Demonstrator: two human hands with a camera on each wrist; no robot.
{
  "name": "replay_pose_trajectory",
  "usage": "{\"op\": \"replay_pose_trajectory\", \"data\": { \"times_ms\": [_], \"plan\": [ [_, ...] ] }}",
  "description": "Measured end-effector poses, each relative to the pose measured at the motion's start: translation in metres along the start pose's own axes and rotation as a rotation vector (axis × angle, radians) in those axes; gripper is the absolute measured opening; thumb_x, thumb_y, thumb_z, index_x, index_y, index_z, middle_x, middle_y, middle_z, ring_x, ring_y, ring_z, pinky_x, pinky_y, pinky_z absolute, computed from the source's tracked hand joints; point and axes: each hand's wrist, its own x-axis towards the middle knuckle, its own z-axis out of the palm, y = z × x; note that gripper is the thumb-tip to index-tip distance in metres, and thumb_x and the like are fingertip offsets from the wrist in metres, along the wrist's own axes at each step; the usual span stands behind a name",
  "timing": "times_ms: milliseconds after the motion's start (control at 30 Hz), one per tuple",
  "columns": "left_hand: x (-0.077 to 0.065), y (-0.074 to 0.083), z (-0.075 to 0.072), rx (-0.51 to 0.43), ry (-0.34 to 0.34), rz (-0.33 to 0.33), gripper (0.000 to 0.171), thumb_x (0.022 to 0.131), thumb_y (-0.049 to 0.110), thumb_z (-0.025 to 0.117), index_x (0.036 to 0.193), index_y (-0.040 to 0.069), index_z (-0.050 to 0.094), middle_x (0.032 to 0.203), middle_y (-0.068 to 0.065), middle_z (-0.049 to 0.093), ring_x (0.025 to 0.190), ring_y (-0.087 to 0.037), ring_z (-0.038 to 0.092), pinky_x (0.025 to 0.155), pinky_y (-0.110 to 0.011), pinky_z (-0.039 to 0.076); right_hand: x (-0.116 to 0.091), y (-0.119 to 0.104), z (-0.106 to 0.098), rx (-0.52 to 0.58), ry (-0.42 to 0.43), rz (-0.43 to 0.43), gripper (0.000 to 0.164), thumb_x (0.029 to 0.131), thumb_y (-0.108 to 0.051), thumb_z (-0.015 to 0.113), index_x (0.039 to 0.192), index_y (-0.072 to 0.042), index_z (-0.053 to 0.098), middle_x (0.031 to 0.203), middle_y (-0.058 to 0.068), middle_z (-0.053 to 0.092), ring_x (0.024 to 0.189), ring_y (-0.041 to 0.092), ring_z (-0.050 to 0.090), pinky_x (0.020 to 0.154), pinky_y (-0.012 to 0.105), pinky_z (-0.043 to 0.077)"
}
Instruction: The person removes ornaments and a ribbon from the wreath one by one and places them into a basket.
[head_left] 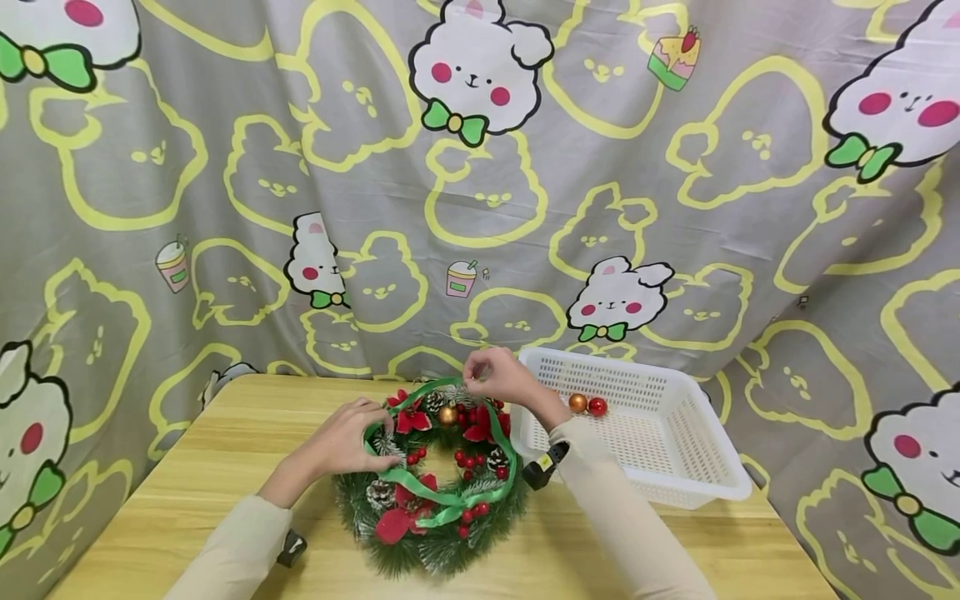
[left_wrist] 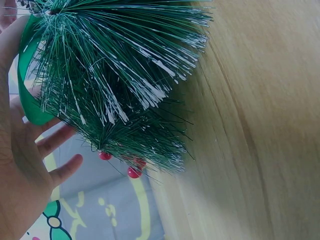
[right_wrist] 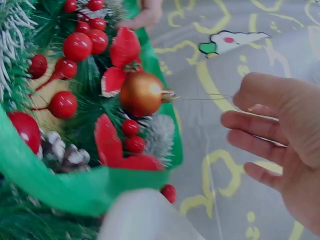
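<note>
Grey curtain [head_left: 487, 225], printed with rabbits, hangs behind the wooden desk [head_left: 247, 433]. Thumb and forefinger of the right hand [head_left: 501, 379] pinch a fine thread [right_wrist: 200, 99] leading to a gold bauble [right_wrist: 141, 94] at the wreath's far side; easing it gently should spare the thread. Thumb and fingers well apart, the left hand [head_left: 341, 437] steadies best low beside the green ribbon [head_left: 408, 481]. Mid-desk lies the wreath [head_left: 450, 550]; toward the back-right corner, a white basket [head_left: 660, 450] holds red [head_left: 597, 407] and gold balls [head_left: 578, 403].
</note>
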Motion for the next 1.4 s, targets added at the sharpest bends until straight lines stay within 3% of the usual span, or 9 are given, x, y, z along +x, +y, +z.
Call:
{"op": "replay_pose_trajectory", "data": {
  "times_ms": [267,467,667,900,1167,1400],
  "plan": [
    [0.001,0.001,0.0,0.015,-0.007,0.001,0.04,0.075,0.059,0.081,0.093,0.027,0.066,0.097,0.011,0.066,0.093,-0.012,0.057,0.077,-0.038,0.049,-0.013,0.007,-0.03,-0.181,0.419,-0.044,0.007,0.081,-0.003,0.069,0.084,-0.008,0.071,0.086,0.007,0.073,0.085,0.025,0.065,0.084,0.041,0.052],
    [0.001,0.003,-0.001,0.008,-0.002,-0.006,0.04,0.075,0.058,0.082,0.093,0.027,0.066,0.098,0.011,0.065,0.094,-0.012,0.057,0.078,-0.039,0.049,-0.03,0.021,-0.06,-0.398,0.577,0.056,0.006,0.081,-0.01,0.07,0.087,-0.01,0.072,0.086,0.006,0.072,0.084,0.026,0.062,0.079,0.042,0.047],
    [0.0,0.003,-0.001,0.012,-0.004,-0.003,0.041,0.075,0.059,0.082,0.093,0.026,0.066,0.098,0.01,0.065,0.093,-0.012,0.056,0.077,-0.038,0.048,-0.055,0.047,-0.088,-0.491,0.592,0.155,0.004,0.081,-0.011,0.069,0.084,-0.01,0.071,0.085,0.007,0.073,0.085,0.028,0.061,0.08,0.047,0.045],
    [0.002,0.004,-0.001,0.01,0.001,0.007,0.041,0.075,0.058,0.082,0.093,0.026,0.066,0.097,0.01,0.065,0.093,-0.011,0.056,0.077,-0.038,0.049,-0.092,0.079,-0.112,-0.524,0.587,0.249,0.004,0.079,-0.008,0.065,0.08,-0.008,0.069,0.082,0.009,0.071,0.084,0.031,0.061,0.081,0.049,0.042],
    [0.002,0.003,0.0,0.006,0.007,0.011,0.04,0.075,0.057,0.082,0.093,0.025,0.067,0.096,0.011,0.065,0.093,-0.012,0.056,0.078,-0.038,0.049,-0.128,0.106,-0.123,-0.541,0.575,0.39,0.004,0.079,-0.01,0.063,0.079,-0.008,0.067,0.08,0.011,0.07,0.075,0.028,0.055,0.08,0.05,0.043],
    [0.0,0.003,0.0,-0.001,0.01,0.004,0.04,0.075,0.058,0.083,0.092,0.026,0.066,0.097,0.011,0.065,0.094,-0.012,0.056,0.078,-0.039,0.049,-0.149,0.12,-0.126,-0.523,0.531,0.501,0.005,0.081,-0.012,0.063,0.08,-0.009,0.067,0.081,0.01,0.069,0.081,0.03,0.059,0.086,0.056,0.042]
  ]
}}
